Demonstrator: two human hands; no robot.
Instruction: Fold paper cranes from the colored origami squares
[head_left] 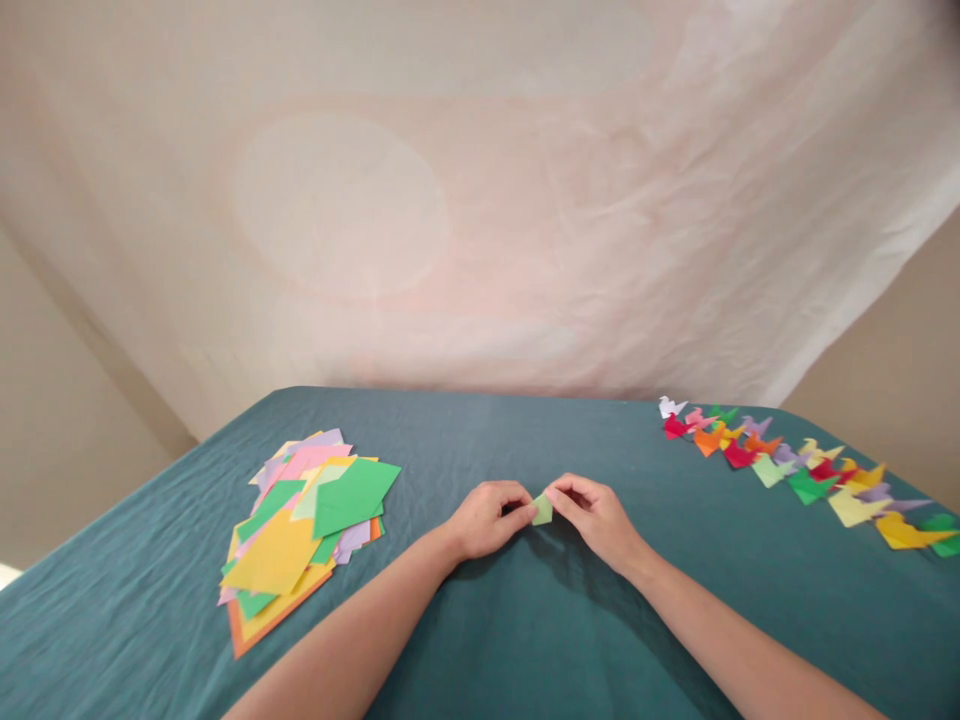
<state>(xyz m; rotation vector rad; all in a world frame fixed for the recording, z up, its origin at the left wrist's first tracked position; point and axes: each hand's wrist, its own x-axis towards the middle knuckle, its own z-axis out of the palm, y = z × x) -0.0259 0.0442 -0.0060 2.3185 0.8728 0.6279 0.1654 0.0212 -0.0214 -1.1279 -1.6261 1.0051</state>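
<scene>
A small folded piece of light green paper (pixel 542 509) is held between my two hands, just above the middle of the table. My left hand (pixel 491 518) pinches its left side between thumb and fingers. On the other side, my right hand (pixel 594 512) grips the upper right edge with thumb and forefinger. The fingers cover part of the paper, so its full folded shape is hidden.
A loose pile of coloured paper sheets (pixel 277 552) lies on the left of the dark green tablecloth (pixel 480 640). Several folded paper birds (pixel 814 483) stand in rows along the right side. Behind the table hangs a pale cloth (pixel 495 220).
</scene>
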